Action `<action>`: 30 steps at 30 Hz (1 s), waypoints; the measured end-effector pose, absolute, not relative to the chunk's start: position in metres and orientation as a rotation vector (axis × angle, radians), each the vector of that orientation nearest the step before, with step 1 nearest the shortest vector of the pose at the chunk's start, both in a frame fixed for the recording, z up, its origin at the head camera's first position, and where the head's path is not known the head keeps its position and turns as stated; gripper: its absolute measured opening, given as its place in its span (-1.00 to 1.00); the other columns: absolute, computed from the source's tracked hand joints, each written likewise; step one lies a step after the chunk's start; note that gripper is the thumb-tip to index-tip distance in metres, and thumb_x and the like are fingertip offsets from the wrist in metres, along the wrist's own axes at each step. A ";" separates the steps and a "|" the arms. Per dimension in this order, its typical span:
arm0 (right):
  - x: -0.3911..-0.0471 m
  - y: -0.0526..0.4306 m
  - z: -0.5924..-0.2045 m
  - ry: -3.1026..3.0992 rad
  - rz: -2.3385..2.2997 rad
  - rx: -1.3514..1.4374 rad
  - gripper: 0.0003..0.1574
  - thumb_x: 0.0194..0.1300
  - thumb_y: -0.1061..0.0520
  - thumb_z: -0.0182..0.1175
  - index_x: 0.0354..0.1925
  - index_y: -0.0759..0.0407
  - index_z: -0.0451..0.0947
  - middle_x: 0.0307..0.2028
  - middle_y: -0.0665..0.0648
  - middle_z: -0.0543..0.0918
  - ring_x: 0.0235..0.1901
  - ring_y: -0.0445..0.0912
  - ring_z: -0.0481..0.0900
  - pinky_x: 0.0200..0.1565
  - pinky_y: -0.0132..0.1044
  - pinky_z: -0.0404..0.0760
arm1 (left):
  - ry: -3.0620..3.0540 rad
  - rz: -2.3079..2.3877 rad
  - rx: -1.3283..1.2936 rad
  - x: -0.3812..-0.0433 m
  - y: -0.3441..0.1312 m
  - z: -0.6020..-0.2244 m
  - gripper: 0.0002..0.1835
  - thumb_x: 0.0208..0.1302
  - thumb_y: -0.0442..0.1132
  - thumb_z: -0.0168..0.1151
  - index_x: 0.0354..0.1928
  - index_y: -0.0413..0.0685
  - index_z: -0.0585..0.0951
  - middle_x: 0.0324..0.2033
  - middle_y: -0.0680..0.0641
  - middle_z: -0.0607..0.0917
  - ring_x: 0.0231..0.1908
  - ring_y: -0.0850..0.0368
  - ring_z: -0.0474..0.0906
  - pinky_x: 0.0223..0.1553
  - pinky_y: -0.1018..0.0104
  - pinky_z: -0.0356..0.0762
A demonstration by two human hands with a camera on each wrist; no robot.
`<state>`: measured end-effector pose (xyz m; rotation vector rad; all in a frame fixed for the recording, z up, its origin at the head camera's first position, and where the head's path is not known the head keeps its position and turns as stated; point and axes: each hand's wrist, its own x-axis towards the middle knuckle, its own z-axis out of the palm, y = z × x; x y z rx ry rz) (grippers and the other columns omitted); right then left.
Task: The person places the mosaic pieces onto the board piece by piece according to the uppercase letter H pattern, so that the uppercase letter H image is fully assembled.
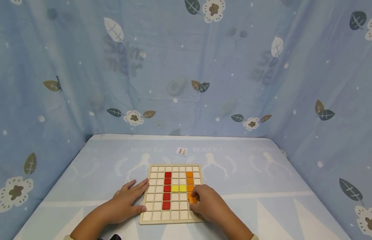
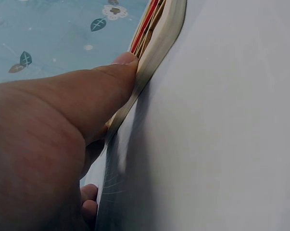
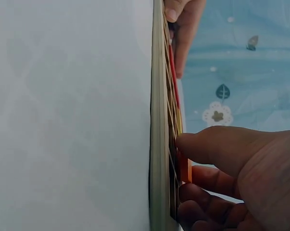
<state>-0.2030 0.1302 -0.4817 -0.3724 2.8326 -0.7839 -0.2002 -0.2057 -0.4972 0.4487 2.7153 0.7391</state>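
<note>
A square wooden grid board [image 1: 171,222] lies flat on the table. Several red tiles [image 1: 167,188] form a column on it, joined by two yellow tiles [image 1: 178,188] to a column of orange tiles [image 1: 190,181]. My right hand [image 1: 208,204] pinches an orange tile [image 1: 192,199] between thumb and fingers, low in the orange column; in the right wrist view this tile stands tilted out from the grid. At the board's left edge rests my left hand [image 1: 123,202], fingers extended and thumb [image 2: 111,79] against the rim.
A small printed card [image 1: 181,151] with a coloured grid pattern lies beyond the board. The table [image 1: 258,173] has a pale patterned cover. Blue flowered curtains [image 1: 180,66] hang at the back and both sides. A dark object [image 1: 115,237] shows at the bottom edge.
</note>
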 end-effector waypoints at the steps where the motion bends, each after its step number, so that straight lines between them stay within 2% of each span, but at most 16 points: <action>1: -0.203 0.129 -0.482 2.832 -0.784 -0.378 -0.71 0.19 0.01 0.54 -0.21 0.02 0.64 -0.30 -0.09 0.54 -0.29 -0.14 0.47 -0.20 -0.19 0.53 | 2.717 0.736 0.450 -0.200 -0.206 -0.497 0.00 0.26 0.31 0.38 0.66 0.28 0.19 0.66 0.27 0.05 0.64 -0.35 -0.20 0.41 -0.61 -0.14; 8: -0.201 0.127 -0.482 2.839 -0.769 -0.389 -0.68 0.17 -0.02 0.56 -0.23 0.01 0.63 -0.33 -0.07 0.51 -0.32 -0.15 0.45 -0.24 -0.23 0.48 | 2.715 0.748 0.447 -0.199 -0.206 -0.495 -0.01 0.26 0.31 0.39 0.65 0.26 0.21 0.66 0.25 0.07 0.64 -0.36 -0.20 0.40 -0.62 -0.14; 22: -0.197 0.128 -0.481 2.865 -0.725 -0.423 -0.74 0.20 -0.09 0.56 -0.29 -0.05 0.68 -0.31 -0.13 0.53 -0.31 -0.21 0.46 -0.17 -0.21 0.57 | 2.725 0.749 0.478 -0.199 -0.206 -0.495 -0.01 0.28 0.31 0.37 0.66 0.25 0.19 0.66 0.24 0.07 0.64 -0.36 -0.20 0.42 -0.60 -0.14; 30: -0.196 0.129 -0.481 2.868 -0.727 -0.489 -0.78 0.21 -0.05 0.56 -0.23 -0.06 0.73 -0.32 -0.16 0.55 -0.32 -0.22 0.45 -0.19 -0.24 0.53 | 2.730 0.747 0.470 -0.199 -0.206 -0.497 -0.01 0.27 0.31 0.38 0.66 0.24 0.20 0.66 0.25 0.07 0.64 -0.37 -0.20 0.43 -0.60 -0.17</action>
